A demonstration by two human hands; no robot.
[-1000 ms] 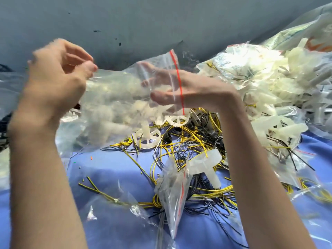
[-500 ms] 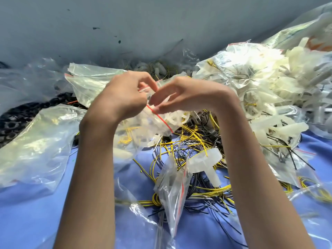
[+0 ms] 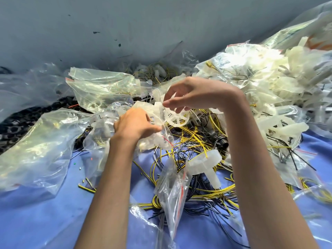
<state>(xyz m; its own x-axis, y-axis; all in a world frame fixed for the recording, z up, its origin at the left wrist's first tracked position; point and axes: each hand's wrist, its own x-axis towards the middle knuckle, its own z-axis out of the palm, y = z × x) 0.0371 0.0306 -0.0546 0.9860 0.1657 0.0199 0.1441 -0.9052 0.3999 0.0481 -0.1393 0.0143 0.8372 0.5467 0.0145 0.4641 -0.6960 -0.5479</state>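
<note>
My left hand [image 3: 133,123] grips the mouth of a clear zip bag [image 3: 158,139] with a red seal line, low over a tangle of yellow and black wires [image 3: 195,139]. My right hand [image 3: 195,95] is just above and to the right of it. Its fingertips pinch the bag's upper edge beside a translucent white wheel-shaped plastic part [image 3: 177,118]. The bag holds more white plastic pieces, partly hidden under my left hand.
A blue cloth [image 3: 45,212] covers the table. Filled clear bags [image 3: 100,88] lie at the left and back. A heap of white plastic parts [image 3: 269,83] rises at the right. Another zip bag [image 3: 172,191] and a white T-shaped part [image 3: 204,164] lie in front. A grey wall [image 3: 143,24] stands behind.
The bag was held high and spread between both hands. My left hand has swung in to the right and both hands have lowered it onto the wire pile.
</note>
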